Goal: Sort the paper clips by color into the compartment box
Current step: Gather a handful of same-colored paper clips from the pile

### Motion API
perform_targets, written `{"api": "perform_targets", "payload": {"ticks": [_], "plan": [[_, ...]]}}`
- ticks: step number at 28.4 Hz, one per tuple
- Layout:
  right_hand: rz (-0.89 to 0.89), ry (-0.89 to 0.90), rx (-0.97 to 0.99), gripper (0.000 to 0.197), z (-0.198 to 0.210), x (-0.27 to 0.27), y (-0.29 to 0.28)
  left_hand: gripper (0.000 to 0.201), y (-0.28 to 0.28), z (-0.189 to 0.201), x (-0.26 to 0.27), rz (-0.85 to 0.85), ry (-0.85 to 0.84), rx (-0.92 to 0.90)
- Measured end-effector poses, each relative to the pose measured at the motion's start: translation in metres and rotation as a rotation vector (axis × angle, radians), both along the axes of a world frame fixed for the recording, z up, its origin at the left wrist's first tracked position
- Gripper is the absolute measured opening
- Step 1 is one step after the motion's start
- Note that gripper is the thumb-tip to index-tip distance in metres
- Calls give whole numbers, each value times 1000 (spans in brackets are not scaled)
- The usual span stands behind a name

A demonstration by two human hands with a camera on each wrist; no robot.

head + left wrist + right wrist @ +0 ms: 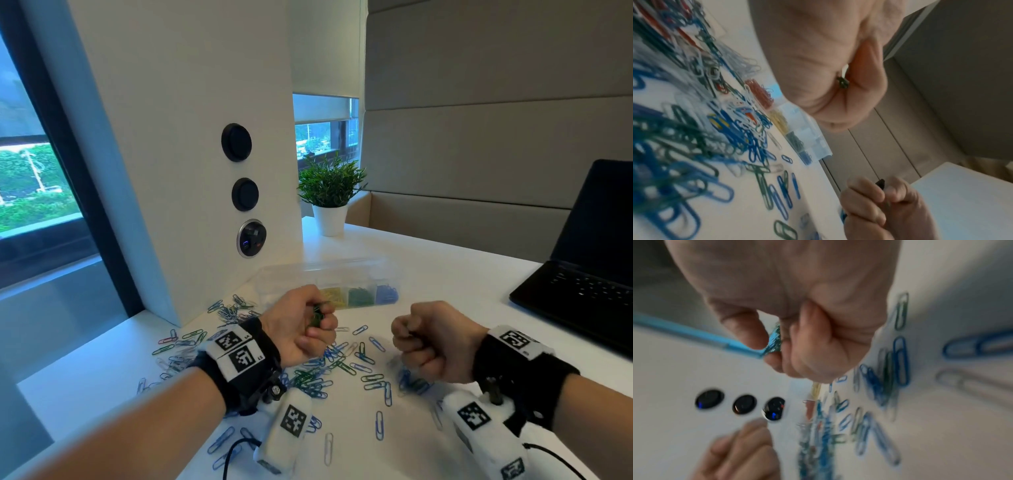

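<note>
From the head view, the left hand [301, 325] is curled into a fist round a small bunch of green clips [317, 317], and the right hand [433, 342] is also fisted, with something dark barely showing between thumb and fingers. The compartment box [329, 277] lies on the tabletop [462, 284] just beyond the left hand, already holding yellow, green and blue lots, while a wide scatter of loose paper clips [342, 368], mostly blue and green, spreads below and between both hands. The left wrist view shows green wire peeping from the closed fist, and the box past it with red, yellow, green and blue sections filled in part. The right wrist view, badly blurred, shows the right hand pinching a bluish-green clump whose makeup I cannot tell. In my judgement sorting is well begun but far from finished: most clips remain unsorted
</note>
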State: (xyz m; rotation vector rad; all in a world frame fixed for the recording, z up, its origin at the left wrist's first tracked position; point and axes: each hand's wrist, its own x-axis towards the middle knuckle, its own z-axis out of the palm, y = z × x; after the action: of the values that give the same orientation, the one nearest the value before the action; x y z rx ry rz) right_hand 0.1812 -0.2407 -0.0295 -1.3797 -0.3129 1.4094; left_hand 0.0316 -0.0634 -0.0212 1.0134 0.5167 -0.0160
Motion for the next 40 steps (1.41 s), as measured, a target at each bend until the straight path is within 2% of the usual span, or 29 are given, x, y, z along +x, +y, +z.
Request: {"api": "perform_targets", "payload": {"ticks": [2,3,5,7,10,11,13,15,17,21,24,26,28,29,31,32,33,34,36,37,38,40], "plan": [[-40,173,121,9,2,0,-4,25,-1,-1,2,36,-31,-12],[-46,184,134,5,3,-1,-5,25,-1,-1,3,51,-32,-1],[-31,90,71,10,4,-2,-5,26,1,1,6,60,-1,61],[19,-147,-71,14,4,-5,-1,26,2,4,8,27,62,209],[238,-805,-266,13,5,-14,6,23,0,5,9,-100,181,699],[313,-1014,-272,12,4,-16,8,22,-2,5,9,-164,213,873],[396,-1249,-225,12,3,-22,13,22,-6,5,10,-300,235,1180],[463,-1343,-252,14,1,-27,17,23,-11,4,11,-443,222,1425],[514,-1431,-301,16,-3,-29,20,24,-17,3,11,-575,236,1563],[582,-1558,-396,21,-6,-30,25,24,-26,-4,14,-762,312,1742],[605,-1561,-456,22,-5,-28,24,23,-30,-8,18,-833,357,1829],[572,-1491,-434,17,-3,-23,21,23,-31,-9,20,-865,382,1854],[411,-1208,-350,24,2,-16,16,28,-28,-10,21,-871,401,1850],[289,-982,-291,29,4,-12,13,29,-25,-10,20,-855,396,1828],[65,-473,-142,25,3,-5,8,28,-14,-6,16,-778,356,1721],[6,-254,-62,18,3,-3,7,27,-8,-3,12,-712,315,1613],[-29,-81,23,12,2,-1,7,25,-2,-1,8,-613,274,1420],[-58,53,116,11,2,-1,8,19,2,2,4,-485,237,1147],[-120,212,257,13,2,-2,11,7,7,7,-2,-226,139,628],[-142,233,288,9,2,-3,13,10,9,8,-3,-120,82,455],[-158,239,305,3,3,-6,17,16,11,8,-4,-43,27,331],[-169,217,298,12,6,-10,24,26,14,6,-3,40,-63,162]]}}
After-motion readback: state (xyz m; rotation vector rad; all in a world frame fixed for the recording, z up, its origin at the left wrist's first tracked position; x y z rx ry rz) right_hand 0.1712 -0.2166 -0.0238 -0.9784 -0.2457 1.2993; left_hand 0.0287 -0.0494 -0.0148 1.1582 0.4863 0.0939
